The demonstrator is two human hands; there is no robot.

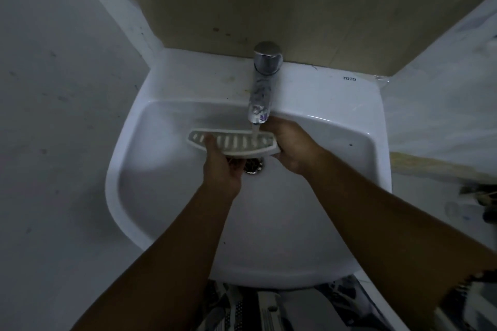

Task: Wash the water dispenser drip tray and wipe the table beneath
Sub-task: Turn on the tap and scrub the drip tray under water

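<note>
Setting: a dim washroom corner with pale grey walls and a beige panel behind a white ceramic wash basin (317, 94), branded TOTO at its 1 o'clock rim. A chrome pillar tap (262, 83) stands at the basin's 12 o'clock edge, and a thin stream of water (254, 133) falls from its spout.

The white plastic slotted drip tray (236, 142), half-moon in outline with a row of oval slots, is held level over the bowl, just above the chrome drain (254, 166). The stream strikes the tray towards its 3 o'clock end.

The left hand (223, 166) grips the tray at its 8 o'clock side, thumb pressed on the slotted top face and fingers curled beneath. The right hand (291, 146) clasps the 3 o'clock end, fingers wrapped under and behind it; the fingertips are hidden, so the exact hold cannot be told. Both forearms are bare.

Below the basin, at 6 o'clock, lies patterned fabric, blurred.
</note>
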